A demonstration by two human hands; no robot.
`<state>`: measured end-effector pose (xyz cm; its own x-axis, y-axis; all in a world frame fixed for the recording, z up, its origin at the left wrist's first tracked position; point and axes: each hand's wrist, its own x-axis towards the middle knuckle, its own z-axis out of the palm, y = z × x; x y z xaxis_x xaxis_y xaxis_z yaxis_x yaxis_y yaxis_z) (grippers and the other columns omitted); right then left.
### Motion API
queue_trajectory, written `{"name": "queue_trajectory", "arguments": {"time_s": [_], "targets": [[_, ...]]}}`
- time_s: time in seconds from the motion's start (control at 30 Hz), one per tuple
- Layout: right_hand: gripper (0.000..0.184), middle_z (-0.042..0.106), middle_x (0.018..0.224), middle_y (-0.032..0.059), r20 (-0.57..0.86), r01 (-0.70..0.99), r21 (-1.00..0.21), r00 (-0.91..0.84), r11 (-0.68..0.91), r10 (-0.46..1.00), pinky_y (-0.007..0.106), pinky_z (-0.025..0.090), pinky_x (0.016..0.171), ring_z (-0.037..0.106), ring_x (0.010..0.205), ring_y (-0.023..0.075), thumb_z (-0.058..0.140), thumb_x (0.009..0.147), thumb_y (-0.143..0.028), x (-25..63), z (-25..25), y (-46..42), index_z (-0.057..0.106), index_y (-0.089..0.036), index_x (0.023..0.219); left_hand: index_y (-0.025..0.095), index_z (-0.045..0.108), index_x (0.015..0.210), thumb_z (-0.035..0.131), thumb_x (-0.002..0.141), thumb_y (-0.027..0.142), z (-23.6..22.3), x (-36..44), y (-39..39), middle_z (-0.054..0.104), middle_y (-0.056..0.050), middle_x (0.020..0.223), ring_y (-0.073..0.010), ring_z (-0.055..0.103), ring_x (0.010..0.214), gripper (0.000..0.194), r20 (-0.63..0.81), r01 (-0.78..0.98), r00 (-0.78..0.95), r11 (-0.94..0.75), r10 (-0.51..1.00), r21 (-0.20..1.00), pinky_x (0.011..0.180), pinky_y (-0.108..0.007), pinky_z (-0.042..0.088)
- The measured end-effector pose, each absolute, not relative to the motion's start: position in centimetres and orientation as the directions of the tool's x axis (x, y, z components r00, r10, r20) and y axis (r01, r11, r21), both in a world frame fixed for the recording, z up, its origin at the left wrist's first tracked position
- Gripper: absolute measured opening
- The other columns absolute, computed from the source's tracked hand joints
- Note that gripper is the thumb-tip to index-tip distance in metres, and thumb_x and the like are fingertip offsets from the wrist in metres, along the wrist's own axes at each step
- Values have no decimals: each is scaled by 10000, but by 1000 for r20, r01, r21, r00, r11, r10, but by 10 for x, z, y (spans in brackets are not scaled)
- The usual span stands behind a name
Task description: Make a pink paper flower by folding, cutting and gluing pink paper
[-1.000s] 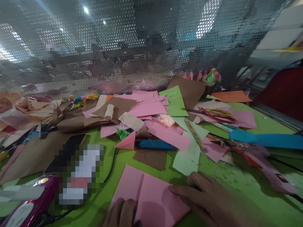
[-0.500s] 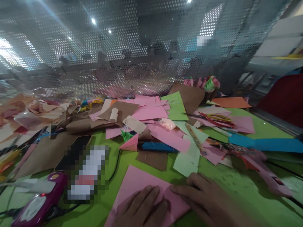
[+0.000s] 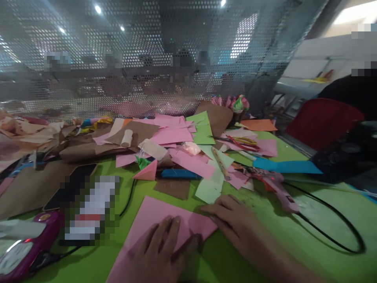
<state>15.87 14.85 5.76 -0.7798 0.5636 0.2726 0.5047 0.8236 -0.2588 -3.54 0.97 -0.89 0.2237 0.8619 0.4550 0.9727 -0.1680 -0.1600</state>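
A pink sheet of paper (image 3: 144, 218) lies on the green tabletop right in front of me. My left hand (image 3: 163, 247) rests flat on it, fingers spread and thumb pointing toward the sheet's right corner. At that right corner is my right hand (image 3: 235, 222), its fingers stretched out over the paper's upper edge and slightly blurred. Whether the sheet is folded under my hands I cannot tell. Beyond the sheet are a brown paper piece (image 3: 173, 188), a blue strip-like object (image 3: 179, 173) and a pale green paper strip (image 3: 210, 184).
A pink glue gun (image 3: 279, 192) with a looping black cord lies right. Scissors (image 3: 243, 143) rest among paper scraps behind. At left are a purple power strip (image 3: 44, 239), a black phone (image 3: 72, 184) and a blurred-out screen (image 3: 92, 208). A red chair (image 3: 321, 122) stands beyond the table.
The view has turned to the right, showing more of the chair and glue gun cord. Both hands stay on the pink paper; my left thumb sits farther from its fingers.
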Motion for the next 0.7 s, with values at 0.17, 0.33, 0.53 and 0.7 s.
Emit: {"name": "queue_trajectory", "arguments": {"time_s": [0.17, 0.33, 0.53, 0.7], "targets": [[285, 695, 1049, 74, 319, 527, -339, -715, 779, 622, 334, 511, 817, 634, 975, 204, 437, 957, -162, 184, 69, 142, 654, -220, 1133, 432, 437, 1385, 497, 829, 680, -8, -40, 7, 624, -46, 1316, -287, 577, 1187, 612, 427, 968, 250, -211, 869, -137, 925, -427, 470], [412, 677, 1239, 26, 242, 385, -180, -875, 905, 420, 334, 469, 920, 618, 1100, 191, 499, 906, -149, 188, 62, 115, 563, -264, 1297, 407, 459, 1375, 568, 857, 549, -15, -43, 6, 607, -51, 1334, -280, 550, 1223, 548, 419, 960, 274, -220, 866, -173, 950, -411, 458], [568, 539, 1404, -5, 168, 285, -20, -944, 958, 284, 343, 440, 980, 543, 1238, 214, 583, 866, -294, 189, 41, 112, 448, -268, 1417, 459, 393, 1401, 494, 938, 345, -23, -43, 9, 654, -30, 1275, -232, 604, 1166, 488, 508, 961, 261, -172, 821, -216, 914, -393, 474], [626, 532, 1409, 3, 159, 305, -68, -937, 950, 312, 344, 452, 988, 547, 1238, 212, 616, 855, -314, 194, 38, 117, 405, -288, 1445, 448, 338, 1435, 382, 981, 336, -20, -42, 10, 671, -33, 1252, -209, 619, 1150, 470, 546, 961, 260, -161, 796, -223, 904, -374, 482]]}}
